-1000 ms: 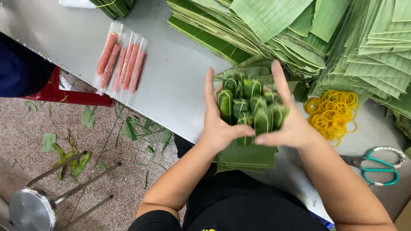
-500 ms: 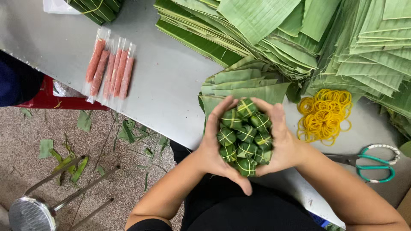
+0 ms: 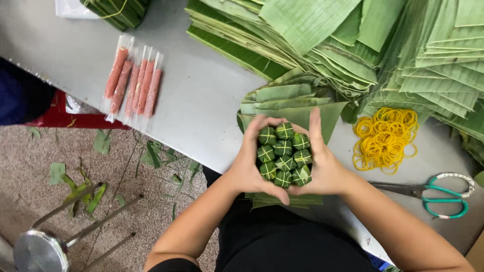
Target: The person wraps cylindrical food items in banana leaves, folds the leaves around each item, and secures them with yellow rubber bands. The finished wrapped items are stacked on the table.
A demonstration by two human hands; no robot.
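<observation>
Head view, from left to right: at the lower left of the frame a metal stool [image 3: 40,250] stands on a floor littered with leaf scraps. On the grey table [image 3: 201,100], upper left, lie sausages [image 3: 132,83] sealed in clear plastic. In the middle, the left hand [image 3: 250,163] and the right hand [image 3: 322,166] press together from both sides, fingers curled around a cluster of small leaf-wrapped parcels [image 3: 283,153] tied with string. The cluster sits above a stack of cut leaves [image 3: 297,103]. Big folded banana leaves [image 3: 322,35] fill the top. To the right lie yellow rubber bands [image 3: 385,138], and near the lower right edge green-handled scissors [image 3: 433,194].
</observation>
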